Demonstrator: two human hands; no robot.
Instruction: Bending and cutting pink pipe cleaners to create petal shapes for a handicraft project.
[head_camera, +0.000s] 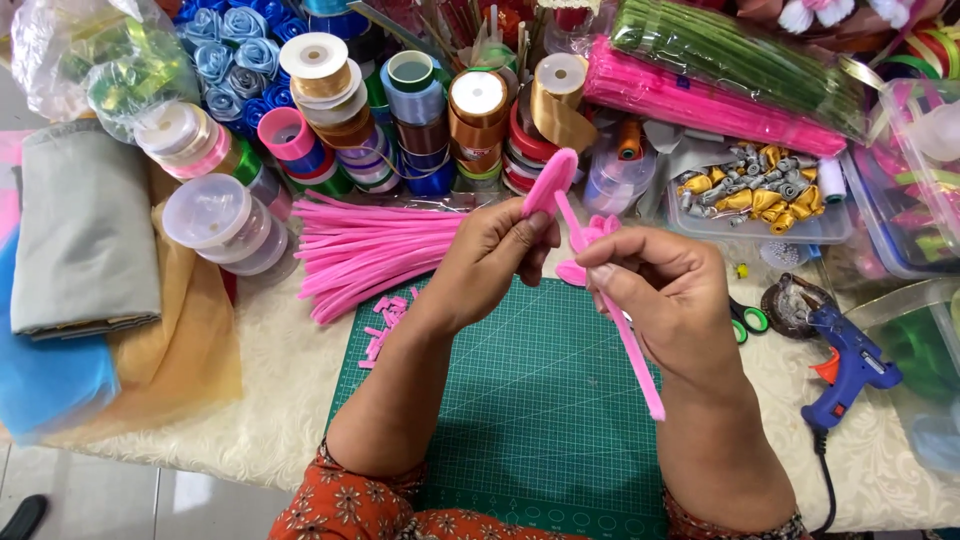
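above the green cutting mat (520, 400), left hand (495, 255) pinches a pink petal loop (549, 183); right hand (665, 295) grips its pink pipe-cleaner stem (632, 350).

Under your grip lies a green cutting mat (540, 400) on a cream cloth (270, 390). Just left of your grip, a pile of pink stems (370, 245) with cut pink bits (385, 325) below. Beyond it, ribbon spools (400, 110) crowd together. Well to the right, a blue glue gun (850, 365) beside green-handled scissors (748, 320).
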